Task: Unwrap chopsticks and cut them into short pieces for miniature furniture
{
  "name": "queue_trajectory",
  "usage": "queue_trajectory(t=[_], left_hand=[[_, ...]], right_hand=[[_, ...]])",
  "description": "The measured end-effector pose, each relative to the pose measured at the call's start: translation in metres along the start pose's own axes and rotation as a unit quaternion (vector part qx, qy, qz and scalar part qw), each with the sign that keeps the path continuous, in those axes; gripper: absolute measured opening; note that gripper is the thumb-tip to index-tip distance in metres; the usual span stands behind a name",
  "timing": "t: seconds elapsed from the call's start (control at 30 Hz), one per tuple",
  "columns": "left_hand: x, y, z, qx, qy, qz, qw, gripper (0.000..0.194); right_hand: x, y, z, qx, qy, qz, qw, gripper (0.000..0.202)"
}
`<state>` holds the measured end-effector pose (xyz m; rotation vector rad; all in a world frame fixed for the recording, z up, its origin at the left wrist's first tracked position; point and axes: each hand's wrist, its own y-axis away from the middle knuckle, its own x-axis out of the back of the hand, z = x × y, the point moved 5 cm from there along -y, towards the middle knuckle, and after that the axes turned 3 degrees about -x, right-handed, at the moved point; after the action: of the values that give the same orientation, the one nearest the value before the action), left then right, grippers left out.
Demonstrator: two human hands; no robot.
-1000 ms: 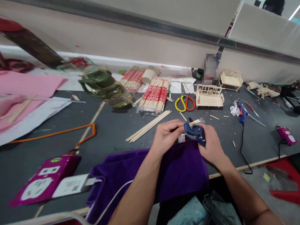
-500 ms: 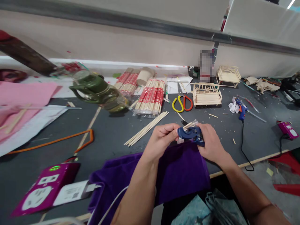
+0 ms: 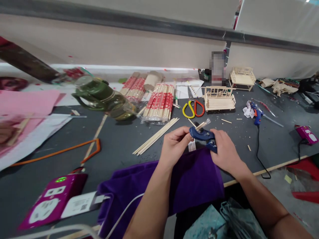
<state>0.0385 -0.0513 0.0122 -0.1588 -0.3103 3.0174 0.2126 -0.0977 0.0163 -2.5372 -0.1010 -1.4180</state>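
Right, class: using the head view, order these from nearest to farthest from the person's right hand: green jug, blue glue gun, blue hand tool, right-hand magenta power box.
From the right hand:
1. Blue hand tool: in its grasp.
2. Blue glue gun: ahead, to the right.
3. Magenta power box: farther right.
4. Green jug: far left, toward the back.

Blue tool (image 3: 202, 134) partly behind right hand (image 3: 225, 146)
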Motion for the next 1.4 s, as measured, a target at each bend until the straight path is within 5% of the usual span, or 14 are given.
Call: queue_trajectory(t=[0.2, 0.33, 0.73, 0.9, 1.1, 1.4], left_hand=[[0.001, 0.000, 0.010, -0.057, -0.008, 0.049, 0.997, 0.026], [0.002, 0.001, 0.011, -0.066, -0.026, 0.031, 0.997, 0.025], [0.000, 0.004, -0.005, 0.153, 0.087, -0.035, 0.984, 0.042], [-0.004, 0.004, -0.004, 0.151, 0.082, -0.053, 0.984, 0.047], [-0.003, 0.003, -0.008, 0.081, 0.056, 0.011, 0.995, 0.040], [-0.003, 0.009, -0.006, 0.183, 0.119, -0.066, 0.974, 0.045]], right_hand=[[-0.002, 0.005, -0.005, -0.048, -0.014, -0.008, 0.999, 0.057], [-0.004, 0.006, -0.005, -0.049, -0.016, -0.013, 0.999, 0.057], [-0.004, 0.008, -0.002, -0.017, -0.008, -0.024, 1.000, 0.061], [-0.002, 0.006, -0.001, -0.022, 0.011, -0.039, 0.999, 0.061], [0.003, 0.005, -0.005, -0.061, 0.020, -0.060, 0.996, 0.056], [-0.004, -0.004, 0.005, 0.056, -0.038, -0.015, 0.998, 0.065]])
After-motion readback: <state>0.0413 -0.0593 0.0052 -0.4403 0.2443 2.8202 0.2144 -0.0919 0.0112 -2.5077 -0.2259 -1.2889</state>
